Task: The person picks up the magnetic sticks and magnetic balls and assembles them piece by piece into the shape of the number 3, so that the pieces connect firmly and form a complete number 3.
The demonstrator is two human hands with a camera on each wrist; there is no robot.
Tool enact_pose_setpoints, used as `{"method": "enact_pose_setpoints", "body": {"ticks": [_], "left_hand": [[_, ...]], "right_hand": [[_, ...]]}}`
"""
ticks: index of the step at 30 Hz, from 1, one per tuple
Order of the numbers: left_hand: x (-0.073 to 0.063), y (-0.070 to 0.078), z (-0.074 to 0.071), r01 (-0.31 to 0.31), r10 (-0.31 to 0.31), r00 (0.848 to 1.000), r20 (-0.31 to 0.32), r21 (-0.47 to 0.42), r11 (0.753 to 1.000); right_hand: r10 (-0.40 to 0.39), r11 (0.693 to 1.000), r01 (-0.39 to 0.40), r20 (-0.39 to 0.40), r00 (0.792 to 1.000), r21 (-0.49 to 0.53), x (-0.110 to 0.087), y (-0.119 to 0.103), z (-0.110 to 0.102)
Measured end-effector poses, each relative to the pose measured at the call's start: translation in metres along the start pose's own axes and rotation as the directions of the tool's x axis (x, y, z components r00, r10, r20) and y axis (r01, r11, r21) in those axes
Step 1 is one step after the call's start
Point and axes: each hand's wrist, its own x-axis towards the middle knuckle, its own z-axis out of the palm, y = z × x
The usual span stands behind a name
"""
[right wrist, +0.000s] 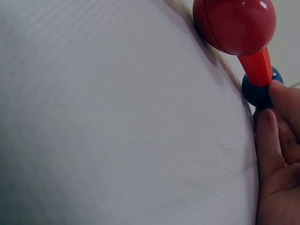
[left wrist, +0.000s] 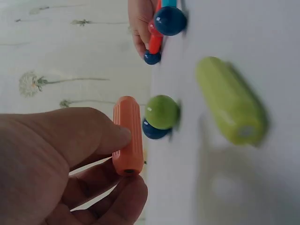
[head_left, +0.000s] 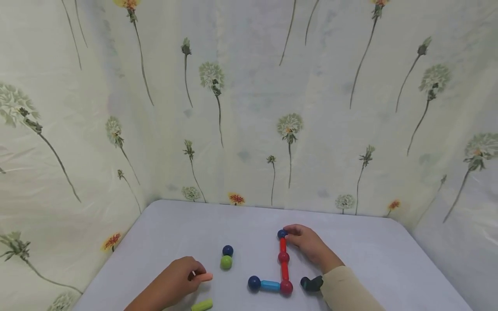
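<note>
Pinching an orange rod (head_left: 205, 277), your left hand (head_left: 180, 276) shows in the head view at the near side of the counter (head_left: 249, 216), just behind a lime rod (head_left: 202, 305) and near a green ball (head_left: 226, 262) touching a navy ball (head_left: 228, 250). Your right hand (head_left: 309, 244) grips the far blue ball (head_left: 282, 233) capping an L-shaped chain of red rods (head_left: 285, 271), red balls (head_left: 286, 287), a light-blue rod (head_left: 270, 285) and another blue ball at its left end. In the left wrist view, your thumb presses the orange rod's side, with the other fingers behind it and near its lower end. It looks like light, stiff plastic; the grooves should help your hold, so pinch it mid-length and leave both ends free. In the right wrist view, your fingers grasp the far blue ball beside a red rod; its glossy roundness may slip, so take it from opposite sides, gently, lest the joint twist.
</note>
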Motion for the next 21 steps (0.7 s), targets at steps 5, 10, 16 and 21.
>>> {"method": "enact_pose_setpoints", "body": {"ticks": [5,10,16,21], "left_hand": [[0.022,0.022,-0.005,-0.069,0.070,0.997,-0.023,0.039,0.997],[0.042,0.037,-0.004,-0.149,0.153,0.987,-0.046,0.080,0.986],[0.066,0.058,0.005,-0.212,0.221,0.974,-0.043,0.156,0.965],[0.087,0.070,0.015,-0.193,0.204,0.978,-0.033,0.207,0.959]], "right_hand": [[-0.003,1.000,0.003,-0.002,1.000,0.007,-0.002,-0.001,-0.002],[-0.015,1.000,0.015,-0.001,1.000,-0.009,0.000,-0.002,-0.001],[0.000,1.000,0.000,-0.005,1.000,-0.011,-0.001,-0.001,-0.001],[-0.001,1.000,0.001,-0.003,1.000,-0.007,-0.003,0.000,0.000]]}}
